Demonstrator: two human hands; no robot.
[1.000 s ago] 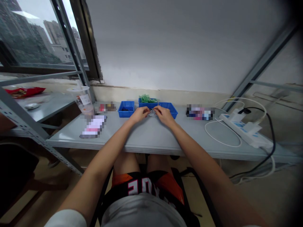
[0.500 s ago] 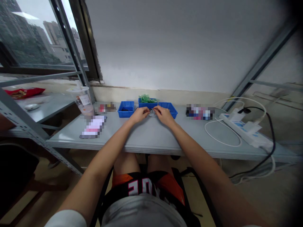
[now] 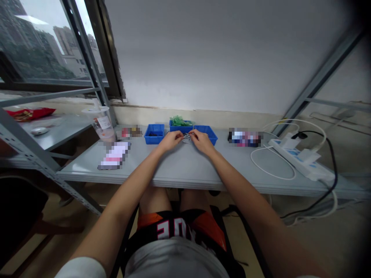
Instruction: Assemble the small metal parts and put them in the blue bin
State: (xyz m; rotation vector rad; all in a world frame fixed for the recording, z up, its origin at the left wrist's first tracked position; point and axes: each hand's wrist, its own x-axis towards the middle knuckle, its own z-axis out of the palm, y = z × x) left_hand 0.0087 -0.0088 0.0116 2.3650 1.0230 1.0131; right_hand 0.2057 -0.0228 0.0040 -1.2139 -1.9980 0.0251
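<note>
My left hand point(image 3: 173, 140) and my right hand point(image 3: 200, 140) are close together at the back of the desk, fingertips pinched. Thin, silvery, wire-like pieces point(image 3: 187, 136) show between them; their kind is too small to tell. What each pinch holds is too small to make out. Beside my left hand stands a blue bin point(image 3: 147, 139) with dark pieces inside. A second blue bin point(image 3: 173, 127) behind the hands bears translucent green pieces point(image 3: 180, 121). The third blue bin point(image 3: 214, 138) is partly covered by my right hand, and its contents are mostly hidden.
On the grey desk point(image 3: 185, 166), a phone point(image 3: 115, 155) and a plastic drink cup point(image 3: 102, 125) are at the left. A blurred-out object point(image 3: 245, 138) lies right of the bins. A power strip point(image 3: 301, 160) with plugs and looping white cables point(image 3: 271, 173) occupies the right end.
Both hands stay in nearly the same place, with only slight movement of the fingers and of the silvery pieces between them. The bins have not moved.
</note>
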